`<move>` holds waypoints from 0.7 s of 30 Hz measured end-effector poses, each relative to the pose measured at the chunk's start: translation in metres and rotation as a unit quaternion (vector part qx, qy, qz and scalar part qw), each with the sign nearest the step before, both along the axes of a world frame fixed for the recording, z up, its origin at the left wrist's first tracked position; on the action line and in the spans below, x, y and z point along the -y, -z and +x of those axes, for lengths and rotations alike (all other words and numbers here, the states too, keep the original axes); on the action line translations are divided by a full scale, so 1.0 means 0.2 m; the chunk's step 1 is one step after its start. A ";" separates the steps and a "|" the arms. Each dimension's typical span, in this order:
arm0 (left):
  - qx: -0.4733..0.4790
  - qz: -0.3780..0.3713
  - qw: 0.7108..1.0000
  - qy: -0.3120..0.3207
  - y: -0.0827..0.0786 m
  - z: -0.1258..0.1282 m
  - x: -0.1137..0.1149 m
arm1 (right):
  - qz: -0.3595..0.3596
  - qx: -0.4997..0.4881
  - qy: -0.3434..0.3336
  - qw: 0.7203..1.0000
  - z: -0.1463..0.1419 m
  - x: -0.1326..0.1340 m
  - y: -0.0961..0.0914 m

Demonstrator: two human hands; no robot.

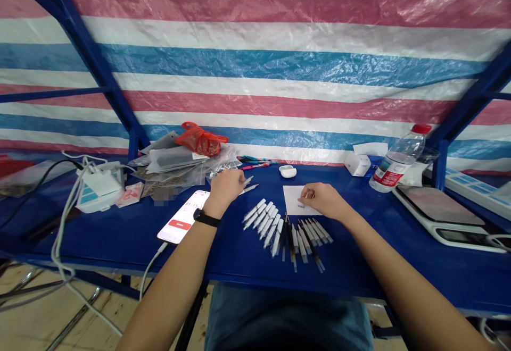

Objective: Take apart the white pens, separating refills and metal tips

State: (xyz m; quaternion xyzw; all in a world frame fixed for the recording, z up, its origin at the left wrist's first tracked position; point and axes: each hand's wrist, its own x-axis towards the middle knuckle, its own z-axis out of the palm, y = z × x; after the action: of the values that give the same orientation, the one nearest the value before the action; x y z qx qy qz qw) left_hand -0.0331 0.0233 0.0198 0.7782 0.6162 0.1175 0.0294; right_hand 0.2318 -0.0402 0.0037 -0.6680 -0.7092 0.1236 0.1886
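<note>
My left hand, with a black watch on the wrist, rests on the blue table with fingers curled round a pale pen part; a second such part lies just beside it. My right hand lies on a white paper sheet, fingertips pinched at a tiny metal piece. In front of both hands lie a row of white pen barrels and a fan of dark-tipped refills.
A phone on a white cable lies left of my left arm. Plastic bags and a red bag sit behind it. A white charger box, small white dish, water bottle and scale also stand on the table.
</note>
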 end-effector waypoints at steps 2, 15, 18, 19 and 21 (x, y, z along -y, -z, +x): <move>0.001 -0.005 1.000 0.011 0.01 0.00 0.00 | -0.008 -0.004 -0.005 1.000 0.00 0.00 0.00; 0.031 -0.042 0.987 0.154 -0.02 0.04 0.03 | -0.053 -0.042 -0.034 0.997 -0.02 0.01 0.00; 0.051 -0.080 0.969 0.230 -0.02 0.05 0.05 | -0.057 -0.046 -0.030 0.997 -0.03 0.02 0.00; 0.053 -0.089 0.965 0.241 -0.01 0.06 0.05 | -0.057 -0.047 -0.029 0.997 -0.03 0.02 0.00; 0.048 -0.098 0.964 0.241 -0.01 0.06 0.06 | -0.057 -0.048 -0.026 0.997 -0.04 0.02 0.00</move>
State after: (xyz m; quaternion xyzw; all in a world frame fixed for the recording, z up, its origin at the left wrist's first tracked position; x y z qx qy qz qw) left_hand -0.0213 0.0122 0.0213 0.8905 0.4167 0.0835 0.1622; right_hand 0.2244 -0.0446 0.0034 -0.6524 -0.7080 0.2008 0.1812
